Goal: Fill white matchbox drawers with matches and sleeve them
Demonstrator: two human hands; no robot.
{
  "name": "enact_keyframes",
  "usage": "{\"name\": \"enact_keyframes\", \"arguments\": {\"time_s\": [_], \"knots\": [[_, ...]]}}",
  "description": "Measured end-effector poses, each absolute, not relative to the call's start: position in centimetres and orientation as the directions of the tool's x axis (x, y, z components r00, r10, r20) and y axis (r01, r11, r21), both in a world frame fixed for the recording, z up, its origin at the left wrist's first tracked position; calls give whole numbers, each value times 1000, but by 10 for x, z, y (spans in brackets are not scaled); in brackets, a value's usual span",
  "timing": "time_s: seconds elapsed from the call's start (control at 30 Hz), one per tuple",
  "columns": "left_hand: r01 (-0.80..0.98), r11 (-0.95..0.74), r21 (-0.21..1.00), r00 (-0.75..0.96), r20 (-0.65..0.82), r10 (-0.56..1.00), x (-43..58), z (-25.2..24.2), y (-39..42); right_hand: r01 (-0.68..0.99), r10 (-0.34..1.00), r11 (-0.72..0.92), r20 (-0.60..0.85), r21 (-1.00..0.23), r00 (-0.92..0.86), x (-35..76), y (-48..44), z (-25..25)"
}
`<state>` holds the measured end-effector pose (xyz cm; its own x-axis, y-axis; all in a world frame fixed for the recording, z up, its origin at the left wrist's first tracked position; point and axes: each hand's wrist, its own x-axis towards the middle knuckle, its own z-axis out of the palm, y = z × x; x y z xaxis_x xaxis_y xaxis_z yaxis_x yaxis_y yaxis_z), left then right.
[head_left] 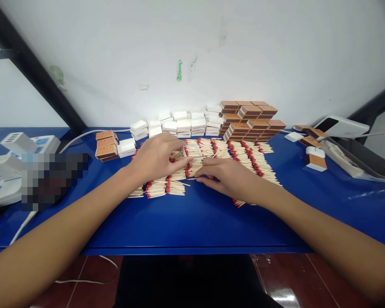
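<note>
My left hand (157,156) grips a small white matchbox tray (194,150) between thumb and fingers, over the rows of matches. A few red match heads show at the tray's left end. Just right of and below the tray, my right hand (223,177) has its thumb and fingertips pinched together at a match low on the pile; its palm hides part of the rows. Red-headed matches (237,156) lie in several rows on the blue table (192,226), under and around both hands.
White matchbox trays (182,126) are stacked along the wall, beside brown matchbox sleeves (250,122). Smaller brown boxes (106,147) stand left. Power strips (6,171) and a blurred dark object (56,179) lie far left. A white device (343,128) and loose boxes (316,160) are at right.
</note>
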<state>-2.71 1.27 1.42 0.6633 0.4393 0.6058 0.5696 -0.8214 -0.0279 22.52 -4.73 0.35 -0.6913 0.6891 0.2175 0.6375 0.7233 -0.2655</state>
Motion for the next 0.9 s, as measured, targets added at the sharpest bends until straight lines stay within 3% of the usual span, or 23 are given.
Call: {"name": "enact_keyframes", "arguments": {"time_s": [0.27, 0.47, 0.9], "knots": [[577, -816, -30, 675, 580, 456, -26, 16, 11, 627, 666, 746, 245, -225, -704, 224, -48, 3], [571, -820, -47, 688, 573, 446, -25, 18, 9, 605, 660, 751, 263, -265, -704, 223, -51, 4], [571, -817, -78, 698, 571, 433, -26, 17, 10, 668, 739, 665, 162, -334, -654, 220, -50, 8]]}}
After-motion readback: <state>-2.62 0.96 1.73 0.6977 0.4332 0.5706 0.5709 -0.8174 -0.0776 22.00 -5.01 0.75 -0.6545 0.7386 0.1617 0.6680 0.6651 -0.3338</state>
